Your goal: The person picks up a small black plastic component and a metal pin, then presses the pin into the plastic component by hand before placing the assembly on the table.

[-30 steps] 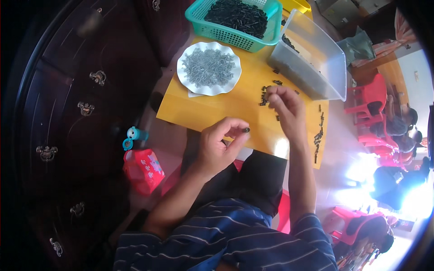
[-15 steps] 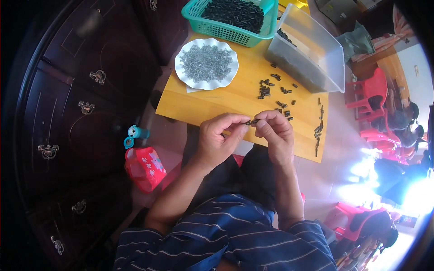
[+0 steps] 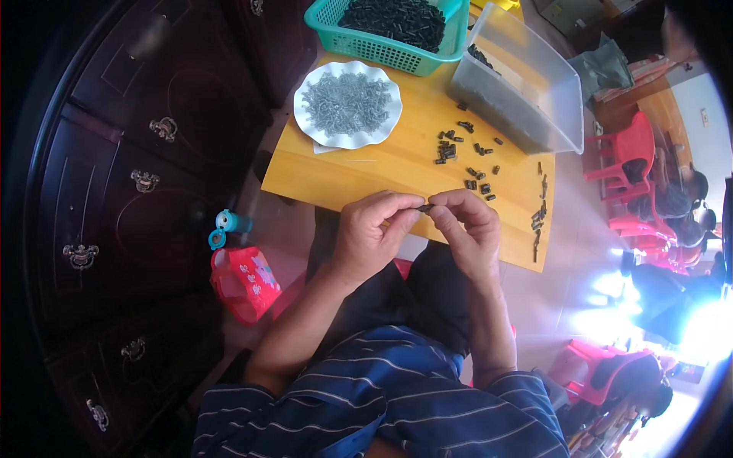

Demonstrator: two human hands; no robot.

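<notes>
My left hand point(image 3: 372, 230) and my right hand point(image 3: 467, 229) meet fingertip to fingertip above the near edge of the table. Each pinches an end of a small black part point(image 3: 425, 207), mostly covered by the fingers; whether it is one piece or two cannot be made out. Just beyond the right hand, loose short black cylindrical pieces point(image 3: 447, 150) lie scattered on the wood. Farther right, a row of thin black pieces point(image 3: 537, 220) runs along the table's edge. A white wavy-rimmed plate point(image 3: 304, 128) heaped with small metallic or clear bits point(image 3: 347, 103) stands beyond the left hand.
On the yellow wooden table point(image 3: 305, 169), a green basket point(image 3: 382, 53) of black pieces and a translucent bin point(image 3: 561, 114) stand at the back. Dark cabinets point(image 3: 206, 114) rise at the left. A red bag point(image 3: 244, 284) and a blue bottle point(image 3: 233, 223) are beside the table; red chairs point(image 3: 630, 153) are at right.
My fingertips have drawn closer together, so less of the small black part shows between them. The view has shifted very slightly; the things on the table look unmoved.
</notes>
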